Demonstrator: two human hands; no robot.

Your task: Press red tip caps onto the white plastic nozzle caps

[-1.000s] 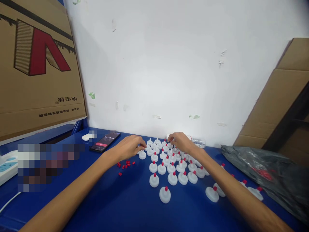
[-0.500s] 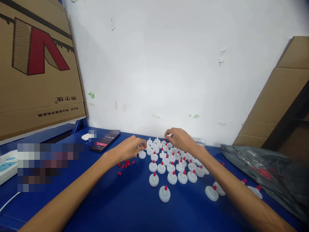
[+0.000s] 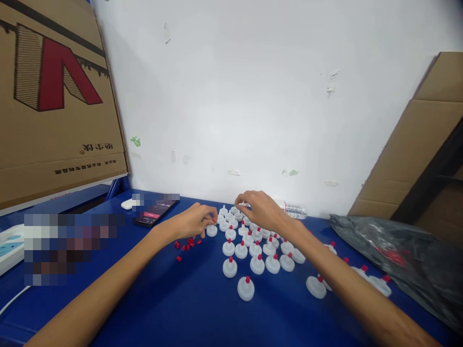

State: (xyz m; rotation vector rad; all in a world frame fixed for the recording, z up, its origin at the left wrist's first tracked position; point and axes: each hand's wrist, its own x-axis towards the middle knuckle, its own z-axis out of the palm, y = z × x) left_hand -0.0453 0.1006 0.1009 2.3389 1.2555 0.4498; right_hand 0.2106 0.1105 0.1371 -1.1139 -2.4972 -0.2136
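My left hand [image 3: 197, 220] is closed in a pinch on a small red cap, a bit of red showing at the fingertips. Just below those fingertips stands a white spouted lid [image 3: 211, 230] without red on its spout. Over the back rows of lids, my right hand [image 3: 258, 209] has its fingers bent together near an uncapped white lid [image 3: 235, 210]; whatever they pinch is hidden. Many white lids with red-tipped spouts [image 3: 246, 289] stand about the middle and right, some hidden under my right forearm. Loose red caps [image 3: 188, 246] lie below my left hand.
A phone [image 3: 157, 211] lies on the blue table [image 3: 173, 308] at left, near a power strip [image 3: 12, 243]. A clear plastic bottle [image 3: 295, 211] lies by the wall. At right is a grey plastic bag [image 3: 398, 255] with red pieces in it. Cardboard [image 3: 61, 130] stands at left.
My right hand has moved left along the back rows, uncovering more of the clear bottle. My left hand stays at nearly the same spot with the red cap.
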